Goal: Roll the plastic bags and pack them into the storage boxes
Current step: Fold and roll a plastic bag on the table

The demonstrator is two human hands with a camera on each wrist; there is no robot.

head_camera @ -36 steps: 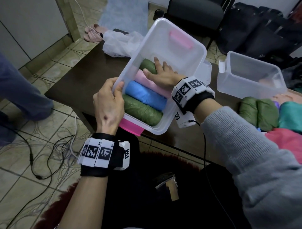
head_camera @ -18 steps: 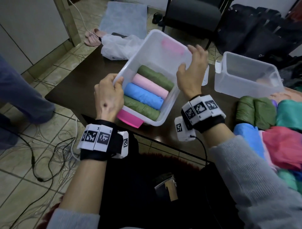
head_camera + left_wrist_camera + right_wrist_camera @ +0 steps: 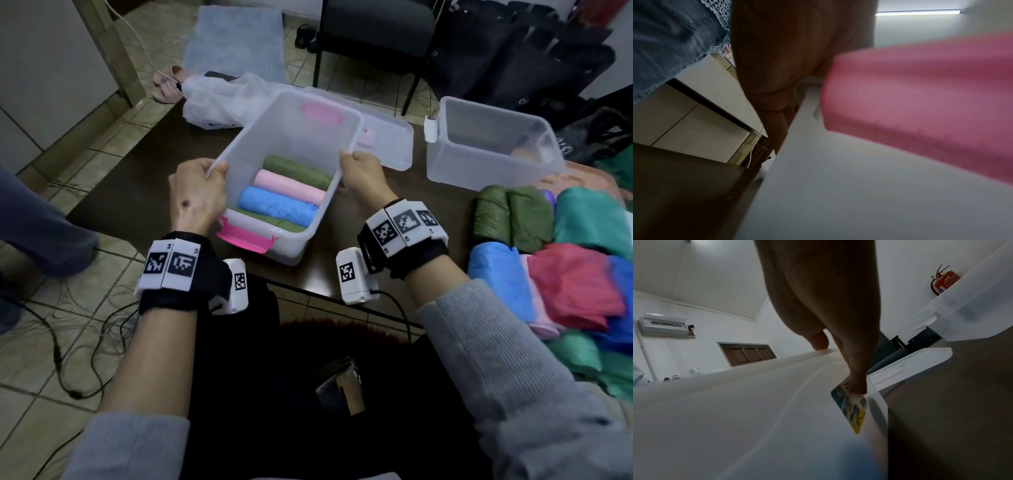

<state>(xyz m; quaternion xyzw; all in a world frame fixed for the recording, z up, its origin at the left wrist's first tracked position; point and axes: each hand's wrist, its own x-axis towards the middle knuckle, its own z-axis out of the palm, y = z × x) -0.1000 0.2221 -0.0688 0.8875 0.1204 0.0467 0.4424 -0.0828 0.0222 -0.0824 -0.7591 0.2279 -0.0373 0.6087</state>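
Box: translucent white plastic storage box (image 3: 291, 144) with pink latches, on the dark brown table (image 3: 137, 192).
Inside: four rolled plastic bags (image 3: 284, 198), green, pink, blue, green.
Left hand (image 3: 195, 198): fingers curled over the left rim.
Right hand (image 3: 363, 178): gripping the right rim.
Nearby: second clear box (image 3: 489, 144), loose bags (image 3: 565, 260).

We are seeing a clear box (image 3: 274, 144) with pink latches (image 3: 245, 238), holding green (image 3: 298, 171), pale pink (image 3: 289, 186), blue (image 3: 275, 205) and green (image 3: 270, 221) rolls. Black-and-white square-patterned bands (image 3: 171, 265) are showing above grey sleeves (image 3: 520, 370), and the table (image 3: 137, 192) is looking dark brown.
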